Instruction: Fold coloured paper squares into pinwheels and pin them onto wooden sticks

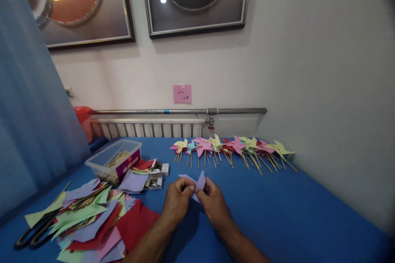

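My left hand (pixel 178 197) and my right hand (pixel 213 200) meet over the blue table, both closed on one piece of purple paper (pixel 201 181). Its pointed corners stick up between my fingers, and the thumbs press close together near its middle, hiding part of it. Nearest my left hand lie small white boxes (pixel 155 181) with shiny metal bits inside, and a stack of purple paper (pixel 133 181). Beyond my hands runs a row of paper pinwheels (pixel 236 144) on thin wooden sticks, in pink, yellow, red and blue.
At the left stands a clear plastic box (pixel 101 164) of wooden sticks. In front of it spreads a heap of coloured paper pieces (pixel 89 213), with black-handled scissors (pixel 37 234) beside it. A radiator (pixel 148 127) and a pipe run along the wall behind the blue table (pixel 277 213).
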### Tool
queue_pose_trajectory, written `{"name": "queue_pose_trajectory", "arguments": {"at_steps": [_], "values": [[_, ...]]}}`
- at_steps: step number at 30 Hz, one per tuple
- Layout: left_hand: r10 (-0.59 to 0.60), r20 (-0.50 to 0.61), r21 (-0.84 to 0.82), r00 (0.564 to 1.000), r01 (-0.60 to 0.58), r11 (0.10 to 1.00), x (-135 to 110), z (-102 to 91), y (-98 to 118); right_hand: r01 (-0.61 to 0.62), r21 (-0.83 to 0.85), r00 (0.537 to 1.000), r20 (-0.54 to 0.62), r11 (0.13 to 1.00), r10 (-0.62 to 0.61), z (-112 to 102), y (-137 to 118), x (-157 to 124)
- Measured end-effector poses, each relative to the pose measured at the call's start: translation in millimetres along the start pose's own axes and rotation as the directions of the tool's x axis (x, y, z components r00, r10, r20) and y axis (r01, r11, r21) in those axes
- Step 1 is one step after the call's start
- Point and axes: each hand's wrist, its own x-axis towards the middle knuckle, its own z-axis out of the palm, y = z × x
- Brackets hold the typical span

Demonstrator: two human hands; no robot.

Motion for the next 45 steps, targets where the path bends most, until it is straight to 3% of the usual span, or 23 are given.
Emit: {"name": "queue_pose_trajectory", "arguments": {"at_steps": [8,26,36,42,45], "values": [[0.030,0.015,0.045,0.999,-0.030,0.999,1.8,-2.5,-1.0,0.029,-0.014,1.000,0.002,0.999,-0.029,0.4,8.8,0.9],[0.072,-0.065,0.088,0.995,-0.067,0.994,-0.3,0.7,-0.3,0.004,-0.026,1.000,0.021,1.000,-0.003,-0.6,10.3,-0.3],[0.057,-0.059,-0.075,0.997,-0.062,0.995,-2.7,4.2,-3.7,-0.136,0.197,0.991,0.043,0.971,0.130,-1.9,0.1,2.2],[-0.091,-0.187,-0.251,0.978,0.042,0.967,3.1,-5.8,4.5,-0.184,0.271,0.982,0.008,0.945,0.189,-5.0,-1.3,1.4],[-0.223,-0.080,-0.340,0.971,0.184,0.922,5.3,-9.2,4.0,-0.208,0.296,0.978,0.042,0.932,0.205,-3.6,-4.3,-1.0]]}}
